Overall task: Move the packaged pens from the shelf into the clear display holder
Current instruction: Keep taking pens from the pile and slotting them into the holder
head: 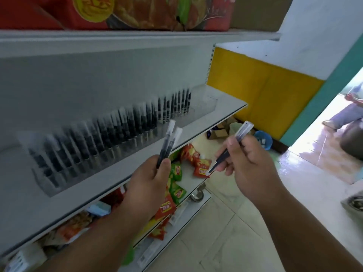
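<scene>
White metal shelving (82,75) fills the left, its back panel plain. Beyond it the wall (318,26) is pale above and a yellow panel (261,91) below, edged by a teal door frame (322,95). Bright daylight floods through the doorway (334,146) onto the glossy tiled floor (231,228). A blue bucket (264,139) and cardboard boxes (218,132) sit by the yellow panel.

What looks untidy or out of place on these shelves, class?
The red and green snack packets on the lower shelf lie tumbled at odd angles, not in rows. The pens in the clear display holder stand orderly.
</scene>
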The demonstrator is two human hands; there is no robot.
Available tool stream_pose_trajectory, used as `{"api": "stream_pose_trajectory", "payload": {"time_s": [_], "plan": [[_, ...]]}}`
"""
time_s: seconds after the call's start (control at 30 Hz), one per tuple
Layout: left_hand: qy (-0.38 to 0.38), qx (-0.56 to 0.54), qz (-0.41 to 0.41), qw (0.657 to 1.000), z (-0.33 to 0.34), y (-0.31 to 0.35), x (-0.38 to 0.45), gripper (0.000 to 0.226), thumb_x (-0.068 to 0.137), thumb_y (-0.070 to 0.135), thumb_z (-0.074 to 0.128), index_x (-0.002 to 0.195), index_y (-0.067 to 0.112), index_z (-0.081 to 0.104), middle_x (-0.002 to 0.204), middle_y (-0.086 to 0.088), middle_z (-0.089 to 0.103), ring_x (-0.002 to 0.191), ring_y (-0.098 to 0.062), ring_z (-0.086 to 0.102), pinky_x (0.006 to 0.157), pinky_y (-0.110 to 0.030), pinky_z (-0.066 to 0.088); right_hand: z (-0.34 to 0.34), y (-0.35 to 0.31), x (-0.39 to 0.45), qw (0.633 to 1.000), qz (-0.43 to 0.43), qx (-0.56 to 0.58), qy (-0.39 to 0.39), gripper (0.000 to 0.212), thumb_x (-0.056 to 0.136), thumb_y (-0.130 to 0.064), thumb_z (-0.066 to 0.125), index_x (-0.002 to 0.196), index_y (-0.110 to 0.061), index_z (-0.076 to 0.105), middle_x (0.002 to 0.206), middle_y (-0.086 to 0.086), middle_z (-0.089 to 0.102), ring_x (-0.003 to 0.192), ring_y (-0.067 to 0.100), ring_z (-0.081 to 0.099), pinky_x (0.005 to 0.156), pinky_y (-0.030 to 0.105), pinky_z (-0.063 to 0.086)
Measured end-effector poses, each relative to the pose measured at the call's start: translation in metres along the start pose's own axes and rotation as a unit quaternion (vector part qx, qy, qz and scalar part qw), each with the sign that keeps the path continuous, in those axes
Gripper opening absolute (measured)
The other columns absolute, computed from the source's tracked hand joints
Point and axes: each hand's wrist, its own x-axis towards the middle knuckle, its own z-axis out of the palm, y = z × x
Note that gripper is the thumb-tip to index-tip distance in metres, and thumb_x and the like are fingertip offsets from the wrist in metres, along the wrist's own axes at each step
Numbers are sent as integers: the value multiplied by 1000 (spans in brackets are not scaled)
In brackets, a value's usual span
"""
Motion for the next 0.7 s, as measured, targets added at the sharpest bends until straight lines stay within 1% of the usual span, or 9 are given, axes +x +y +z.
{"api": "stream_pose_trajectory", "payload": {"time_s": [0.07, 0.17, 0.23, 0.3, 0.37, 0.5, 0.57, 0.67, 0.7], "plan": [[-1, -1, 12, 1000, 20, 8, 21, 37, 98, 38, 43, 64, 24, 44, 52, 8, 41, 47, -10, 37, 52, -31, 33, -15, 8, 23, 999, 11, -41, -4, 31, 99, -39, 42, 90, -14, 60, 68, 3, 69, 61, 14, 64, 58, 33, 52], [7, 18, 31, 999, 46, 15, 47, 38, 99, 35, 43, 64, 19, 42, 50, 8, 40, 43, -5, 35, 44, -21, 30, -31, 28, 59, 996, 2, -90, 20, 20, 98, -37, 48, 88, -24, 59, 70, -4, 69, 64, 3, 64, 66, 32, 52], [24, 23, 24, 999, 62, 16, 64, 39, 99, 36, 43, 64, 19, 42, 49, 7, 40, 42, -5, 34, 41, -18, 28, -36, 44, 87, 995, -9, -88, 39, 9, 95, -32, 57, 87, -28, 58, 72, -10, 70, 68, 3, 66, 71, 38, 56], [49, 15, 10, 999, 79, 13, 82, 39, 99, 37, 43, 64, 19, 40, 49, 5, 38, 41, -6, 32, 41, -18, 27, -39, 61, 121, 997, -35, -62, 37, 9, 92, -28, 65, 85, -28, 59, 74, -12, 70, 70, 7, 68, 73, 46, 57], [67, -6, 1, 998, 95, 11, 98, 38, 99, 35, 44, 66, 17, 39, 50, 5, 35, 41, -7, 31, 41, -19, 27, -38, 76, 159, 997, -71, -36, 19, 10, 92, -27, 66, 85, -27, 59, 75, -12, 70, 72, 9, 70, 73, 50, 57], [147, -61, -41, 986, 132, 9, 127, 36, 100, 33, 44, 72, 12, 40, 54, 1, 34, 45, -14, 30, 44, -28, 27, -20, 98, 249, 984, -167, -12, -61, 8, 95, -33, 57, 89, -28, 57, 77, -16, 68, 75, 8, 69, 72, 50, 56], [176, -70, -62, 980, 148, 12, 134, 36, 101, 32, 45, 72, 11, 41, 55, 0, 35, 47, -16, 30, 48, -31, 27, -10, 102, 283, 976, -192, -5, -107, 9, 96, -34, 54, 90, -27, 55, 78, -12, 66, 76, 14, 67, 73, 47, 54], [226, -68, -82, 968, 169, 23, 141, 35, 100, 33, 45, 74, 9, 41, 56, 0, 35, 49, -17, 31, 50, -34, 27, 0, 100, 321, 958, -239, -41, -152, 11, 98, -29, 53, 93, -20, 55, 81, -5, 67, 78, 11, 65, 70, 30, 51], [241, -77, -90, 963, 173, 26, 142, 35, 100, 34, 46, 76, 8, 42, 58, -2, 35, 50, -18, 30, 49, -34, 27, 3, 99, 331, 954, -248, -54, -160, 12, 99, -29, 53, 94, -19, 55, 81, -4, 67, 77, 11, 64, 68, 28, 51]]}}
